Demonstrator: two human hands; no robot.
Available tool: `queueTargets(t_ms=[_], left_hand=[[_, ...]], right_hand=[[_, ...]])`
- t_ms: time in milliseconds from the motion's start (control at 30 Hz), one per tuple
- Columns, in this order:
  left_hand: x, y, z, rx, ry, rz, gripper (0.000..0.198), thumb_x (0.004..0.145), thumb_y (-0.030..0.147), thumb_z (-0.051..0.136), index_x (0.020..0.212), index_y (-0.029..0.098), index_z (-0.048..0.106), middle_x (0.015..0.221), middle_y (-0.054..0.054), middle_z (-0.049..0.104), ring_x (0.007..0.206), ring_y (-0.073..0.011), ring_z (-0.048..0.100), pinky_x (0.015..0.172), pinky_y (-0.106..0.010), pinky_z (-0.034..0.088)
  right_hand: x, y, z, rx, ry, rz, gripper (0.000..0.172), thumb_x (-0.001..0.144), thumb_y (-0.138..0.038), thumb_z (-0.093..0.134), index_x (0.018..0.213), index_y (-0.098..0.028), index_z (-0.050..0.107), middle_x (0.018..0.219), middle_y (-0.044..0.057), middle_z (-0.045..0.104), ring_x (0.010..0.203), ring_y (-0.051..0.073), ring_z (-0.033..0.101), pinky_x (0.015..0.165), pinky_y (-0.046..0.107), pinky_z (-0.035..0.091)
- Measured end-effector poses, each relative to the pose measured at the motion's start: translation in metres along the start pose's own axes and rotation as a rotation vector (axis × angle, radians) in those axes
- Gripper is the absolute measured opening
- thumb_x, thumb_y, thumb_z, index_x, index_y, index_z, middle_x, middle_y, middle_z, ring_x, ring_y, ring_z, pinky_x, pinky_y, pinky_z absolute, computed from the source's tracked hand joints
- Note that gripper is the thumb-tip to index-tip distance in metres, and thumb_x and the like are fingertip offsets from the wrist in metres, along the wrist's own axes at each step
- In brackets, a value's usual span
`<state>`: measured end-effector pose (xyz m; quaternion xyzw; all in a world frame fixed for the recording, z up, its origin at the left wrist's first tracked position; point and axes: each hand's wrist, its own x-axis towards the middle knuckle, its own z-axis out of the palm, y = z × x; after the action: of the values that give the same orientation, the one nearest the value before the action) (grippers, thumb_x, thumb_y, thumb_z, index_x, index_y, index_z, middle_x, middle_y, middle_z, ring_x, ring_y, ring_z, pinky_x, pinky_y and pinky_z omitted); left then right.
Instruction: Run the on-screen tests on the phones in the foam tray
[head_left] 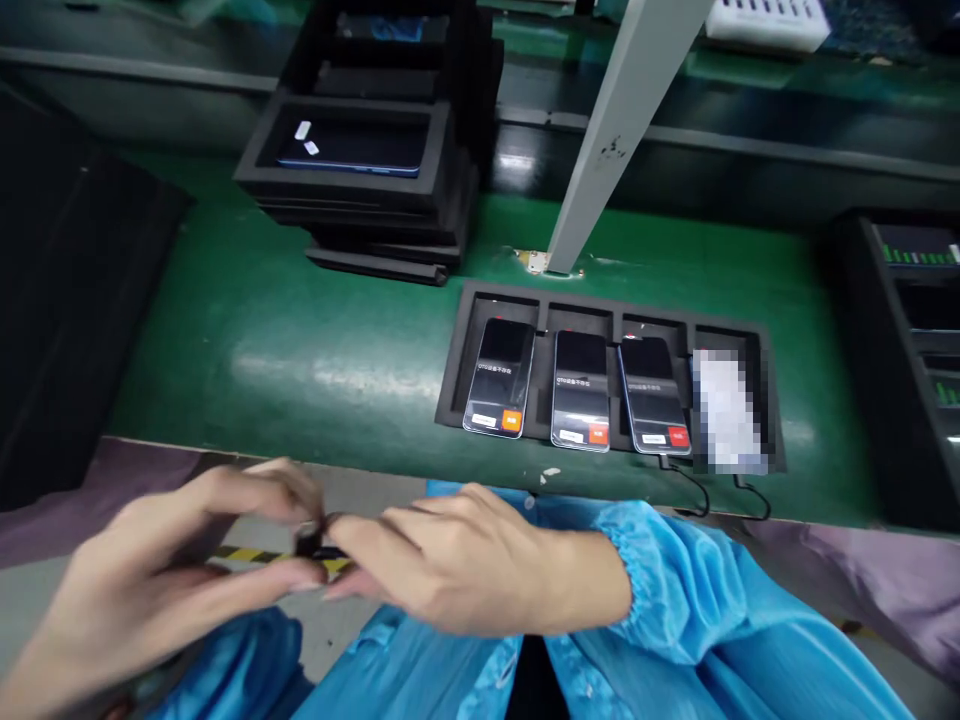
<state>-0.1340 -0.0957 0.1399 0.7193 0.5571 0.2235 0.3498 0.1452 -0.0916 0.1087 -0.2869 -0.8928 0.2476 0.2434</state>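
In front of my body, off the bench's near edge, my left hand (165,560) pinches a small black plug-like piece (307,540) between thumb and fingers. My right hand (465,560) meets it from the other side, fingertips closed on the same piece; its exact shape is mostly covered. Beyond the hands lies a black foam tray (448,390) with compartments. Three phones with lit screens lie in it: a left phone (500,375), a middle phone (580,388) and a third phone (654,393). A blurred-out device (727,410) occupies the rightmost compartment.
Black cables (701,490) run from the two rightmost devices over the near edge of the green bench (300,350). Stacked foam trays (349,190) hold a phone (360,140) at back left. A grey post (615,140) rises behind the tray. Dark racks (862,400) stand right.
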Motion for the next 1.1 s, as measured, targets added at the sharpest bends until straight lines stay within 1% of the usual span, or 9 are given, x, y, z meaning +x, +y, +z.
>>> queueTargets(t_ms=[67,100,167,300,400,633,733,933,1100], left_hand=[[0.041,-0.002,0.017,-0.226,-0.123,0.028,0.031,0.072,0.044,0.087,0.100,0.053,0.078,0.086,0.009,0.080,0.080,-0.0293,0.077,0.069,-0.051,0.064],[0.065,-0.002,0.029,-0.270,-0.110,0.046,0.025,0.078,0.044,0.083,0.102,0.050,0.078,0.089,0.006,0.081,0.085,-0.0291,0.076,0.074,-0.052,0.064],[0.113,-0.004,0.056,-0.178,0.031,0.067,0.010,0.094,0.043,0.072,0.103,0.041,0.077,0.100,0.001,0.080,0.096,-0.0275,0.075,0.089,-0.052,0.063],[0.190,-0.010,0.109,0.109,-0.043,0.309,0.032,0.108,0.051,0.058,0.111,0.026,0.077,0.117,-0.007,0.080,0.114,-0.0279,0.069,0.114,-0.054,0.047],[0.220,-0.016,0.134,0.246,-0.069,0.379,0.042,0.112,0.054,0.051,0.124,0.025,0.079,0.128,-0.008,0.080,0.124,-0.0298,0.064,0.119,-0.055,0.036],[0.231,-0.020,0.154,0.217,-0.071,0.370,0.052,0.115,0.056,0.044,0.105,0.027,0.086,0.113,-0.006,0.078,0.109,-0.0257,0.062,0.112,-0.051,0.036],[0.230,-0.021,0.157,0.180,-0.053,0.360,0.051,0.115,0.055,0.044,0.105,0.028,0.087,0.108,-0.005,0.078,0.109,-0.0248,0.062,0.114,-0.050,0.035],[0.227,-0.019,0.161,0.205,-0.010,0.322,0.052,0.116,0.055,0.036,0.129,0.027,0.079,0.131,-0.007,0.078,0.121,-0.0268,0.061,0.115,-0.050,0.034],[0.226,-0.017,0.165,0.239,-0.003,0.291,0.056,0.117,0.056,0.031,0.133,0.027,0.076,0.135,-0.008,0.078,0.124,-0.0282,0.062,0.115,-0.051,0.034]], right_hand=[[-0.025,0.009,-0.003,0.033,-0.019,0.102,0.028,0.120,-0.039,0.047,0.128,-0.022,0.067,0.081,-0.005,0.078,0.067,0.014,0.074,0.051,0.032,0.045],[-0.037,0.015,-0.003,0.058,-0.031,0.171,0.027,0.120,-0.037,0.047,0.129,-0.021,0.067,0.085,-0.004,0.080,0.070,0.014,0.077,0.056,0.030,0.049],[-0.061,0.030,0.000,0.118,-0.037,0.340,0.027,0.120,-0.034,0.046,0.130,-0.020,0.066,0.096,0.001,0.084,0.080,0.017,0.082,0.068,0.027,0.057],[-0.092,0.055,0.017,0.173,-0.013,0.521,0.028,0.119,-0.034,0.049,0.129,-0.019,0.071,0.114,0.007,0.085,0.099,0.020,0.084,0.088,0.029,0.064],[-0.100,0.065,0.032,0.096,0.018,0.537,0.032,0.118,-0.035,0.051,0.126,-0.019,0.077,0.114,0.008,0.086,0.100,0.020,0.085,0.091,0.028,0.065],[-0.100,0.072,0.040,-0.033,0.043,0.548,0.036,0.118,-0.038,0.052,0.131,-0.021,0.081,0.101,0.005,0.087,0.083,0.016,0.084,0.074,0.024,0.061],[-0.100,0.072,0.038,-0.034,0.030,0.559,0.037,0.118,-0.037,0.050,0.132,-0.021,0.081,0.101,0.005,0.087,0.084,0.016,0.083,0.075,0.024,0.061],[-0.097,0.070,0.038,0.003,0.022,0.597,0.035,0.118,-0.036,0.050,0.127,-0.021,0.081,0.109,0.007,0.087,0.093,0.018,0.084,0.085,0.025,0.062],[-0.088,0.068,0.045,-0.050,0.055,0.673,0.039,0.118,-0.044,0.050,0.114,-0.021,0.082,0.097,0.006,0.085,0.079,0.016,0.080,0.070,0.024,0.054]])
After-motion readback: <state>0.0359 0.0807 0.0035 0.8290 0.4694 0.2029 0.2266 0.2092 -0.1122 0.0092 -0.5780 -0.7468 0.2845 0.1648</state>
